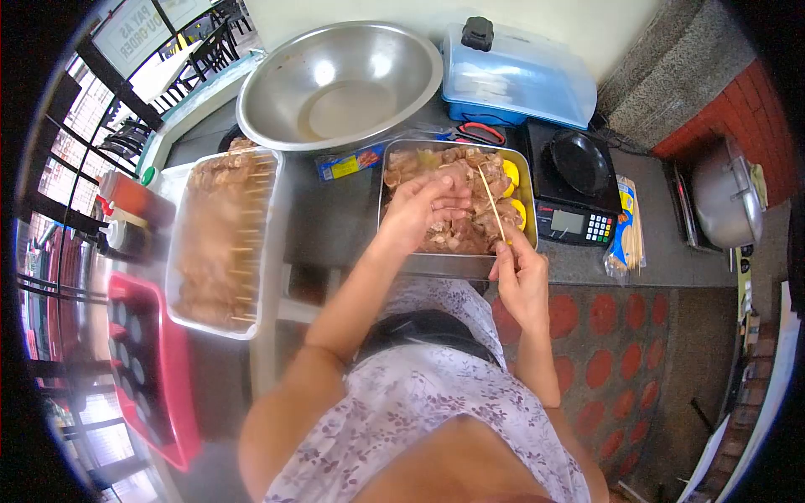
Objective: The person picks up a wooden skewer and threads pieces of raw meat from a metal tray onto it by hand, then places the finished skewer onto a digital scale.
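Bamboo skewer [491, 201] is slanting forward-left from my pinching right hand [521, 281]; my half-curled left hand [416, 208], grip unclear, is hovering nearer its tip.

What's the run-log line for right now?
left hand: over meat, grip unclear | right hand: holding bare stick | loaded skewers: in white tray

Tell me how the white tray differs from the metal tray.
The white tray holds meat on sticks; the metal tray holds loose meat. The white tray stands to the left; the metal tray is beneath the hands. Both are roughly rectangular.
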Tool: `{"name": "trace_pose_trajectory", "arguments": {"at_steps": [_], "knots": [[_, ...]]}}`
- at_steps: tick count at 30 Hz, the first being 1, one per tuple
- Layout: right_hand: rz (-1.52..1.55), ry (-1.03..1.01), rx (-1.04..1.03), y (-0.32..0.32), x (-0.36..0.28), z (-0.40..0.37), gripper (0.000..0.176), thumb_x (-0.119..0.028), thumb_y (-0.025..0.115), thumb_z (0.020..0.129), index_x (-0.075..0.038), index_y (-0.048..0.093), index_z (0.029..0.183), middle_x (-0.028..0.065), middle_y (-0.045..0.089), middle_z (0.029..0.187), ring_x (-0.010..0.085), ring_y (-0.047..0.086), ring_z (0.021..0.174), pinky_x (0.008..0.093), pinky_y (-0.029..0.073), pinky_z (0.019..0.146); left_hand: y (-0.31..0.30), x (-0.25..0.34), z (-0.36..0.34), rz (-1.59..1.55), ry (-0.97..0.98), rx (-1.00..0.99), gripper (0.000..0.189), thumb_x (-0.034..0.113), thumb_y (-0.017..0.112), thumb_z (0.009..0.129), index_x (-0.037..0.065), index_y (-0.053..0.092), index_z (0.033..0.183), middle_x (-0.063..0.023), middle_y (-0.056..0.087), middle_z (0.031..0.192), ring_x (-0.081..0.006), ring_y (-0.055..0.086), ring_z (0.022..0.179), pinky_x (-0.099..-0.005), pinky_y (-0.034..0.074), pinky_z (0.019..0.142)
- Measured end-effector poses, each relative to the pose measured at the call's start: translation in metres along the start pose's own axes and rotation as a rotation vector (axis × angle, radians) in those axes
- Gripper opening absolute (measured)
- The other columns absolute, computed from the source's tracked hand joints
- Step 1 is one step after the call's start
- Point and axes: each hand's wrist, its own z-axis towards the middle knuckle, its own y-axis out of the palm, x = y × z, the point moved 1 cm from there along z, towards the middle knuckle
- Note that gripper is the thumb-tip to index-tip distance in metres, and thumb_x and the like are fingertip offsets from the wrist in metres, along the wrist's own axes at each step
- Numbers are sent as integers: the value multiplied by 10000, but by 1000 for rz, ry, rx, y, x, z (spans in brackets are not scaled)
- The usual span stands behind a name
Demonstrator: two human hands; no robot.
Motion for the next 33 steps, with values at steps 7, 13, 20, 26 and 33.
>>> {"name": "trace_pose_trajectory", "arguments": {"at_steps": [7, 13, 20, 26, 33], "knots": [[-70, 22, 2, -6, -3, -3, 323, -106, 497, 917, -54, 555, 1231, 79, 546, 557, 149, 566, 490, 295, 451, 499, -6, 1, 2, -88, -9, -15, 292, 159, 583, 904, -58, 565, 1099, -172, 654, 971, -230, 661, 847, -328, 564, 736], [-104, -6, 6, -7, 0, 0, 309, -108, 487, 917, -52, 543, 1216, 99, 549, 572, 188, 575, 523, 330, 451, 522, -10, 7, -2, 100, 149, -2, 272, 150, 585, 906, -64, 584, 1072, -156, 659, 951, -212, 657, 838, -329, 570, 727], [-204, -4, -24, -8, -1, 5, 286, -68, 510, 887, -47, 587, 1161, 153, 608, 670, 276, 632, 617, 361, 486, 584, -7, 20, -4, -65, -19, 70, 311, 180, 572, 912, -93, 577, 1061, -173, 648, 964, -235, 660, 872, -333, 565, 773], [-359, -273, 67, -7, 8, 13, 200, -40, 528, 880, 13, 623, 1048, 122, 592, 788, 146, 552, 643, 272, 427, 575, -11, 13, -5, 43, 106, 22, 258, 105, 576, 889, -104, 579, 1039, -175, 646, 967, -244, 667, 882, -321, 565, 779], [-154, -292, 116, 8, -12, 31, 188, -18, 613, 819, 13, 636, 1003, 88, 583, 866, 166, 560, 775, 272, 437, 679, -3, 10, -12, 208, 107, 40, 216, 128, 638, 865, -52, 622, 984, -111, 662, 910, -184, 665, 774, -263, 552, 663]]}}
